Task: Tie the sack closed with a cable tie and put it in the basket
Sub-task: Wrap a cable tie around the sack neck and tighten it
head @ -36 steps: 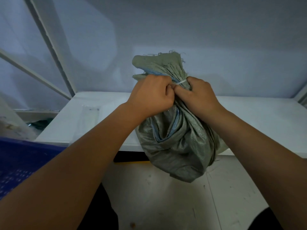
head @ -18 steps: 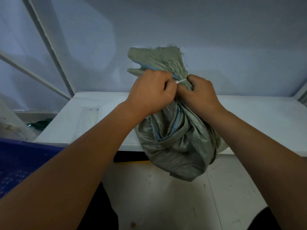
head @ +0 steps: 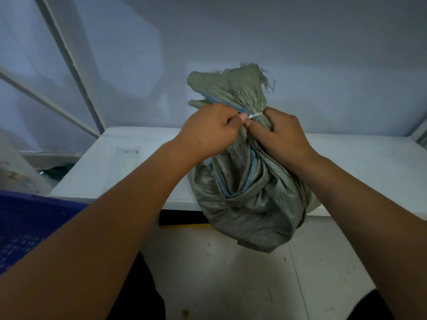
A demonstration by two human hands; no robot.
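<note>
A grey-green woven sack [head: 251, 204] with a blue lining hangs in the air in front of a white table, its gathered neck fanning out above my hands. A white cable tie [head: 255, 115] circles the neck. My left hand [head: 208, 132] pinches the tie's free end at the left of the neck. My right hand [head: 280, 137] is clenched around the neck just below the tie and carries the sack. The blue basket [head: 25, 225] sits at the lower left, partly behind my left forearm.
The white table [head: 120, 172] runs across the middle, against a pale wall. White frame bars [head: 74, 65] slant at the left. A dark green object [head: 55, 172] lies left of the table. White floor tiles [head: 231, 278] lie below.
My left hand has drawn a little to the left away from my right, exposing more of the cable tie. The sack's neck sits slightly higher than a second ago.
</note>
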